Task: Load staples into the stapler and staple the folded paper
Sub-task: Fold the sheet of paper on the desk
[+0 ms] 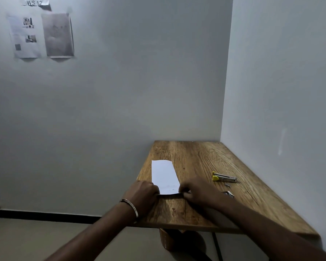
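A long white folded paper (165, 175) lies on the wooden table (199, 161), running away from me. My left hand (145, 192) pinches its near left corner and my right hand (198, 191) pinches its near right corner, lifting the near edge slightly. A small metal stapler with a yellow end (224, 177) lies on the table to the right of my right hand, apart from it. A short strip of staples (228, 184) rests just in front of the stapler. Another small metal piece (229, 193) lies beside my right wrist.
The table stands in a corner, with a white wall (282, 91) along its right side and another behind it. Its left and near edges are open to the floor (36, 240). Printed sheets (41, 34) hang on the back wall, upper left.
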A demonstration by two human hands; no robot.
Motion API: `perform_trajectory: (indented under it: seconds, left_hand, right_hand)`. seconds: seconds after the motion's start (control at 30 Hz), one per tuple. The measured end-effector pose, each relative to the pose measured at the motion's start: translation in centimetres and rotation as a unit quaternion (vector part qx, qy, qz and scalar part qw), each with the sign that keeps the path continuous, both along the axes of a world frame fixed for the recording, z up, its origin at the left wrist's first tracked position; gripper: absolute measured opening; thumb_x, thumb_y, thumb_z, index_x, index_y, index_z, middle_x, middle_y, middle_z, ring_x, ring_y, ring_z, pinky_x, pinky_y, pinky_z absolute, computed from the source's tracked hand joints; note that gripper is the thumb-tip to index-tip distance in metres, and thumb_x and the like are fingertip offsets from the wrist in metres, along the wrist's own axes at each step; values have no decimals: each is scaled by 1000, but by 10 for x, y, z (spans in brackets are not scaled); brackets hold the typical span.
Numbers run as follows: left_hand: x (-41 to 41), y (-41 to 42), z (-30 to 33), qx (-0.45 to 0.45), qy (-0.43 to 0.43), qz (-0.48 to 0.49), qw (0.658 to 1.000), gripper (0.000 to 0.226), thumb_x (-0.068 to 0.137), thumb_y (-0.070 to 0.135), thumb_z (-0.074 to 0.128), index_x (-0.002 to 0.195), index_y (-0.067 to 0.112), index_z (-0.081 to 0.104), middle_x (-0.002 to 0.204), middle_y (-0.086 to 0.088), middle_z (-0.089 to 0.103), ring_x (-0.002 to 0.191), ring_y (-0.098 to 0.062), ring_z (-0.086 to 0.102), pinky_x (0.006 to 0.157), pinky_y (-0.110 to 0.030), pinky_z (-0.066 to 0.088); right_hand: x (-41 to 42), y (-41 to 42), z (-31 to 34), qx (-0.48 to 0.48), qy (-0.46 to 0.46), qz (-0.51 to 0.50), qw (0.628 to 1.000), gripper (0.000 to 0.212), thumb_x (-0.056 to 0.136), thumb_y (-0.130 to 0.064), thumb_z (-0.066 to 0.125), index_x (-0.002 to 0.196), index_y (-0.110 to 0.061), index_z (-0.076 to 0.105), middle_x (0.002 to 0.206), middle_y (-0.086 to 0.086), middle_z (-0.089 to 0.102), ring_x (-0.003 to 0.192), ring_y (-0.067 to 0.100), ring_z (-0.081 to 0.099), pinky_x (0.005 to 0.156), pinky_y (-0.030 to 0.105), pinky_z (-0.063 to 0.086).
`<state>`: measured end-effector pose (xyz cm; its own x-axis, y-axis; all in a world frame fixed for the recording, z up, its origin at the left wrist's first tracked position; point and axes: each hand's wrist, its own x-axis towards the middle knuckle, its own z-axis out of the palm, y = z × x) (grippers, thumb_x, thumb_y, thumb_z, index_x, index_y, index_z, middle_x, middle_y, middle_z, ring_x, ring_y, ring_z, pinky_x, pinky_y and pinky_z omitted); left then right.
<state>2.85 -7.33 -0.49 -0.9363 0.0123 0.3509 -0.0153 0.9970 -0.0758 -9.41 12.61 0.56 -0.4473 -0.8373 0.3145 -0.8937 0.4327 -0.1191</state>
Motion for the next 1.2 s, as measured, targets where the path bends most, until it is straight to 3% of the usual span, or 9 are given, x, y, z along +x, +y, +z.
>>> perform_trajectory:
  seconds: [0.1,0.4,0.53,0.73,0.87,1.03,1.2]
  left_hand:
    - [-2,-3,1,35,-5,5,999,31,99,32,43,111,23,71,105,1,72,89,-17,66,76,-29,52]
    - [-13,-7,4,100,-13,31,994,27,100,30,43,111,22,67,107,1,70,90,-16,64,71,-25,49]
    - [-18,-7,4,126,-10,42,991,25,99,28,45,110,22,66,107,2,70,91,-16,64,77,-30,54]
    - [-20,-9,1,145,1,36,989,23,98,29,49,110,21,66,108,2,70,91,-14,63,78,-28,54]
    - [-20,-12,0,149,10,38,988,20,97,29,51,109,21,66,109,3,70,94,-14,63,79,-26,52]
    - [-20,-11,-2,153,17,57,986,21,96,30,53,106,21,68,108,3,71,94,-14,64,80,-28,54]
    - [-22,-13,-7,157,14,73,985,21,95,31,52,107,21,67,110,3,69,97,-14,62,77,-25,49]
  right_hand:
    - [-3,-2,1,-5,-10,-5,1000,19,92,-18,62,109,-15,70,106,4,72,81,7,56,65,15,35]
    - [-6,-7,0,-36,-48,-47,997,17,93,-21,63,108,-18,69,105,-1,70,85,6,58,70,19,42]
    - [-10,-8,0,-48,-66,-66,995,16,91,-17,64,106,-17,70,105,0,70,86,8,60,68,18,44]
    - [-14,-11,1,-35,-75,-68,994,17,94,-31,63,102,-18,72,97,-3,71,82,7,62,68,23,49]
    - [-17,-15,-3,-19,-66,-83,994,16,95,-34,59,92,-21,68,84,-8,62,75,8,58,63,27,43]
    - [-19,-21,-4,7,-58,-109,992,22,97,-37,55,91,-17,63,89,2,64,77,16,59,68,37,48]
    - [-22,-24,-8,18,-56,-117,991,24,97,-35,52,95,-13,62,91,7,65,81,22,61,65,35,43]
